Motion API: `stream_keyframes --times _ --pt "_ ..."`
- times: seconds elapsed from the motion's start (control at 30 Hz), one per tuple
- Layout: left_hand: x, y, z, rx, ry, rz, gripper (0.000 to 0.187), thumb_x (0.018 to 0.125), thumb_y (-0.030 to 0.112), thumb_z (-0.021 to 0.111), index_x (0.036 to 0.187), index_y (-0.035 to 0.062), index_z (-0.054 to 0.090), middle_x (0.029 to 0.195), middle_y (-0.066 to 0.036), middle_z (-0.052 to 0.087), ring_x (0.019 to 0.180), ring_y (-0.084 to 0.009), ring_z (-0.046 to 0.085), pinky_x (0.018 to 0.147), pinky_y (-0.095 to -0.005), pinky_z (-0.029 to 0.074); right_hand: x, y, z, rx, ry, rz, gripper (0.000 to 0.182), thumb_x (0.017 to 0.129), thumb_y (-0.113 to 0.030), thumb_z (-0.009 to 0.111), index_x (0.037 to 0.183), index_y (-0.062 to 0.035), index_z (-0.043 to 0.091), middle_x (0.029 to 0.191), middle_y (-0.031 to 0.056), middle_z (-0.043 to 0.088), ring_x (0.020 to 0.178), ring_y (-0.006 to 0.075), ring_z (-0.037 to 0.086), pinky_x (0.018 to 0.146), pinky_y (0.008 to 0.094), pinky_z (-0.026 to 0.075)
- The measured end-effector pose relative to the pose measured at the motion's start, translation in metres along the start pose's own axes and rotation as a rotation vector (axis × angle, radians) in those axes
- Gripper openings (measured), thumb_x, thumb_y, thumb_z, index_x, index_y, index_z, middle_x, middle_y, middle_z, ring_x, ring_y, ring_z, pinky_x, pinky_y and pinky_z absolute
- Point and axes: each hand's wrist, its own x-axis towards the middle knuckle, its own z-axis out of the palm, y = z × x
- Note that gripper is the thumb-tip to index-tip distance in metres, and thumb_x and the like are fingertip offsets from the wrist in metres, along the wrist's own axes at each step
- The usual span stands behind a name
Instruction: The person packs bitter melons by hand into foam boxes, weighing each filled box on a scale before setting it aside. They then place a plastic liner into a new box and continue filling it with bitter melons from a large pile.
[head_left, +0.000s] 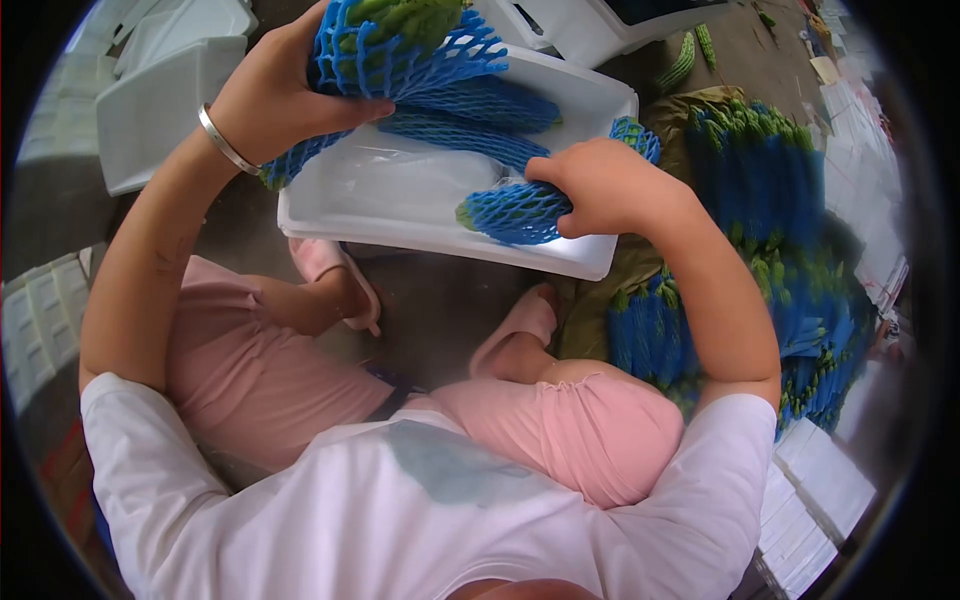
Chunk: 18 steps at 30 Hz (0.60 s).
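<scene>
My left hand grips a green bitter gourd in a blue foam net, above the back left of a white foam box. My right hand is wrapped round another netted bitter gourd, held level over the box's front right; both its ends stick out past the fingers. Inside the box, netted bitter gourds lie towards the back. A clear plastic bag or wrapped pack rests in front of them; its contents cannot be made out.
On the right, big piles of netted bitter gourds lie on an olive-brown sheet. Bare gourds lie on the floor behind. White foam boxes stand at the left, and white blocks or boxes at the lower right.
</scene>
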Motion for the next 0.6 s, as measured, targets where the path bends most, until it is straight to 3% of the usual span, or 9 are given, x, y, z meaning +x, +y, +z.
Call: stream_keyframes --times 0.03,0.07,0.13,0.17,0.27,0.37,0.43,0.6 --pt "0.0 -0.004 -0.004 0.002 0.002 -0.01 0.052 0.066 0.009 0.081 0.111 -0.002 0.057 0.101 -0.007 0.066 0.09 -0.013 0.062 0.084 -0.0287 0.05 -0.003 -0.003 -0.012 0.092 0.0 -0.006 0.041 0.068 -0.016 0.07 0.107 -0.0065 0.062 0.094 0.0113 0.067 0.088 0.0284 0.063 0.081 0.0362 0.048" --pt "0.0 -0.008 -0.007 -0.033 0.01 -0.047 0.051 0.067 0.01 0.082 0.111 -0.002 0.058 0.1 -0.007 0.067 0.089 -0.013 0.062 0.083 -0.0289 0.05 0.003 -0.004 -0.009 0.096 -0.006 -0.013 0.041 0.068 -0.016 0.07 0.107 -0.0065 0.062 0.094 0.0113 0.067 0.088 0.0284 0.063 0.081 0.0362 0.048" --pt "-0.003 -0.012 -0.008 -0.069 0.018 -0.081 0.05 0.068 0.011 0.082 0.11 -0.002 0.058 0.099 -0.007 0.067 0.089 -0.013 0.063 0.083 -0.0291 0.051 0.023 -0.006 0.003 0.751 -0.045 -0.08 0.045 0.072 -0.02 0.069 0.114 -0.005 0.06 0.096 0.0097 0.067 0.085 0.0213 0.061 0.08 0.0325 0.047" --pt "-0.003 -0.012 -0.007 -0.055 0.03 -0.058 0.05 0.068 0.011 0.082 0.11 -0.0019 0.058 0.098 -0.007 0.067 0.088 -0.013 0.063 0.082 -0.029 0.051 0.037 -0.013 0.013 0.767 -0.034 -0.166 0.046 0.077 -0.024 0.068 0.117 -0.0035 0.059 0.094 0.009 0.065 0.085 0.0169 0.057 0.081 0.0305 0.045" --pt "-0.005 -0.012 -0.003 -0.048 0.04 -0.023 0.049 0.069 0.011 0.082 0.11 -0.0018 0.058 0.097 -0.006 0.067 0.087 -0.0128 0.064 0.082 -0.0289 0.051 0.095 -0.02 0.066 0.82 -0.011 -0.236 0.046 0.079 -0.025 0.068 0.118 -0.0026 0.058 0.1 0.0098 0.065 0.09 0.0177 0.057 0.084 0.031 0.045" --pt "-0.006 -0.013 -0.003 -0.061 0.025 -0.013 0.047 0.07 0.009 0.081 0.11 -0.0016 0.058 0.097 -0.006 0.067 0.086 -0.0124 0.064 0.081 -0.0287 0.051 0.118 -0.022 0.098 0.88 0.141 -0.243 0.052 0.081 -0.028 0.068 0.125 -0.0043 0.054 0.108 0.0132 0.063 0.097 0.0234 0.058 0.087 0.0324 0.044" --pt "-0.009 -0.015 -0.004 -0.07 0.014 -0.015 0.046 0.07 0.008 0.08 0.11 -0.0015 0.059 0.097 -0.006 0.068 0.086 -0.0121 0.064 0.081 -0.0286 0.052 0.107 -0.032 0.099 0.529 0.359 -0.322 0.059 0.083 -0.031 0.066 0.133 -0.0067 0.047 0.116 0.0171 0.059 0.102 0.0316 0.058 0.09 0.0355 0.044" --pt "-0.005 -0.013 -0.004 -0.062 -0.007 -0.024 0.046 0.07 0.005 0.08 0.111 -0.0004 0.059 0.095 -0.006 0.067 0.084 -0.0107 0.063 0.08 -0.0276 0.051 0.105 -0.038 0.103 0.396 0.371 -0.325 0.057 0.085 -0.036 0.063 0.134 -0.0119 0.046 0.115 0.0182 0.059 0.107 0.0356 0.056 0.09 0.0412 0.044"
